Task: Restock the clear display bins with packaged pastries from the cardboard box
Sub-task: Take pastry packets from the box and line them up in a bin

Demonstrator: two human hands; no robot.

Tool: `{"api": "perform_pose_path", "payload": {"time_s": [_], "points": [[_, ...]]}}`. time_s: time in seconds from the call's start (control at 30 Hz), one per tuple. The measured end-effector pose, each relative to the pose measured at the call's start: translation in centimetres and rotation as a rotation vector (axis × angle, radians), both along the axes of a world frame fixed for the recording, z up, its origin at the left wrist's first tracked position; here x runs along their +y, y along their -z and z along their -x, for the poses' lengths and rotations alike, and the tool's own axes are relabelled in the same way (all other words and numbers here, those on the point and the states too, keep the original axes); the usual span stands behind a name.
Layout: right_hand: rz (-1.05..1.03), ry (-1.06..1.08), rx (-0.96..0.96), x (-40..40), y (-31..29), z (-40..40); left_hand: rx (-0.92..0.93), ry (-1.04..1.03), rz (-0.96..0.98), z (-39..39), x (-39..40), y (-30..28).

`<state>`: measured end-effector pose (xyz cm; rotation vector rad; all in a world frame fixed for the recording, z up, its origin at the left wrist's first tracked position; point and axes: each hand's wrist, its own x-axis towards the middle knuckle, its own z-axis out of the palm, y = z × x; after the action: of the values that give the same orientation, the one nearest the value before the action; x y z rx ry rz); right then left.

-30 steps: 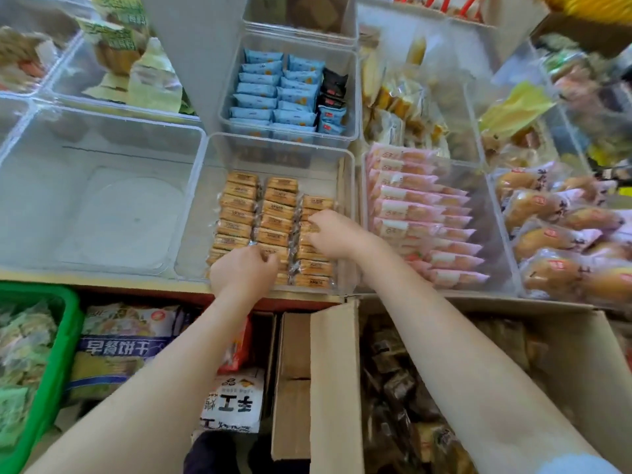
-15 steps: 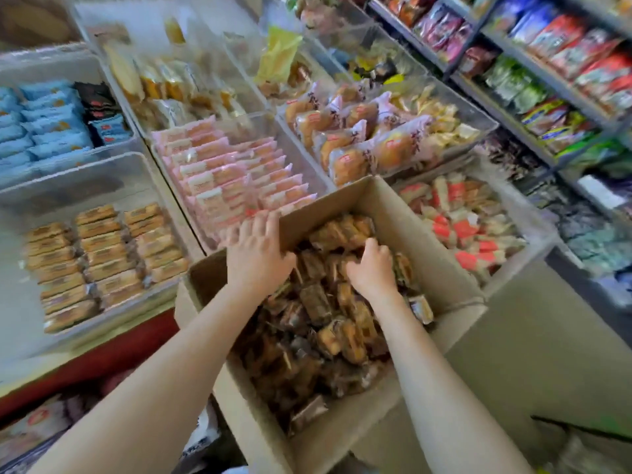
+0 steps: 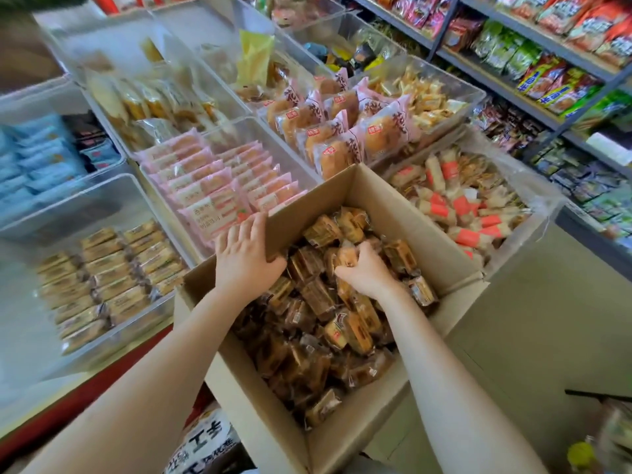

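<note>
Pastries (image 3: 328, 299) are heaped loose in the cardboard box (image 3: 441, 265), just beside the half-filled clear bin (image 3: 113, 340). Several packets are clutched in the right hand (image 3: 366, 271); the box wall is gripped by the left hand (image 3: 244, 258). A modest handful should be lifted, so rows can be laid neatly.

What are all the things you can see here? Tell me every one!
cardboard box: one, brown, open, bottom centre.
brown pastry packs: many, loose inside the box.
clear bin of brown pastries: one, left, packs in rows.
pink flat packs: many, bin behind the box.
round buns in pink wrappers: several, bin further back.
orange-and-white stick packs: many, bin right of the box.
blue packs: many, far-left bin.
snack shelves: upper right, mixed colours.
left hand: grips the box's rim.
right hand: holds pastry packs in the box.
</note>
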<state>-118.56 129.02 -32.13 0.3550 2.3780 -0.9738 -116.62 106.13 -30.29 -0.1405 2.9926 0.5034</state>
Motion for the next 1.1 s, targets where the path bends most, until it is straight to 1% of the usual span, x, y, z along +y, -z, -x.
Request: {"api": "perform_pose_path", "payload": {"time_s": [0.03, 0.07, 0.17, 0.2, 0.27, 0.33, 0.4, 0.43, 0.5, 0.6, 0.67, 0.7, 0.73, 0.8, 0.83, 0.9, 0.93, 0.97, 1.0, 1.1], "points": [[0.068, -0.027, 0.035, -1.2, -1.1, -0.4, -0.028, -0.013, -0.071, 0.1, -0.2, -0.4], [0.121, -0.057, 0.077, -2.6, -2.4, -0.7, -0.058, -0.047, -0.206, 0.2, -0.5, -1.1], [0.199, -0.183, 0.261, -7.2, -6.2, -1.1, -0.067, -0.192, -0.781, -0.5, -1.8, -4.0], [0.232, -0.236, 0.308, -8.7, -7.4, -1.0, -0.039, -0.205, -0.889, -1.0, -2.5, -4.9], [0.3, -0.357, 0.352, -11.6, -9.3, -0.6, 0.046, -0.245, -1.024, -2.4, -4.3, -5.9], [0.305, -0.462, 0.359, -14.4, -10.7, -0.1, 0.11, -0.379, -1.197, -3.7, -6.7, -6.5], [0.289, -0.54, 0.346, -17.2, -11.6, 0.5, 0.129, -0.507, -1.374, -4.9, -9.8, -6.8], [0.294, -0.581, 0.332, -18.8, -11.7, 0.7, 0.128, -0.536, -1.442, -5.6, -11.3, -6.8], [0.313, -0.678, 0.298, -21.9, -11.8, 0.8, 0.149, -0.574, -1.491, -6.8, -14.0, -6.1], [0.329, -0.781, 0.212, -27.3, -10.1, 1.0, 0.257, -0.682, -1.489, -8.8, -17.6, -4.3], [0.319, -0.842, 0.153, -30.5, -8.4, 1.2, 0.333, -0.708, -1.493, -9.9, -19.7, -3.1], [0.297, -0.864, 0.127, -31.8, -7.7, 1.4, 0.345, -0.733, -1.461, -10.3, -20.5, -2.4], [0.28, -0.882, 0.109, -33.0, -6.7, 1.8, 0.347, -0.768, -1.383, -10.5, -21.3, -1.4], [0.246, -0.877, 0.119, -35.3, -5.4, 3.0, 0.301, -0.86, -1.13, -11.1, -22.7, 1.3], [0.198, -0.846, 0.158, -36.4, -5.0, 3.7, 0.259, -0.901, -0.997, -11.4, -23.4, 3.1], [0.086, -0.771, 0.255, -38.4, -3.9, 5.7, 0.071, -0.909, -0.651, -12.4, -24.5, 5.9], [0.043, -0.742, 0.29, -39.3, -3.1, 6.7, -0.038, -0.89, -0.458, -12.9, -24.7, 6.4], [-0.002, -0.735, 0.336, -40.0, -2.7, 7.4, -0.097, -0.87, -0.304, -13.1, -24.8, 6.7], [-0.066, -0.744, 0.394, -40.6, -1.9, 8.2, -0.116, -0.862, -0.227, -13.1, -24.9, 6.8], [-0.358, -0.876, 0.661, -42.4, 0.1, 9.5, -0.167, -0.934, -0.215, -12.0, -25.2, 6.6]]}}
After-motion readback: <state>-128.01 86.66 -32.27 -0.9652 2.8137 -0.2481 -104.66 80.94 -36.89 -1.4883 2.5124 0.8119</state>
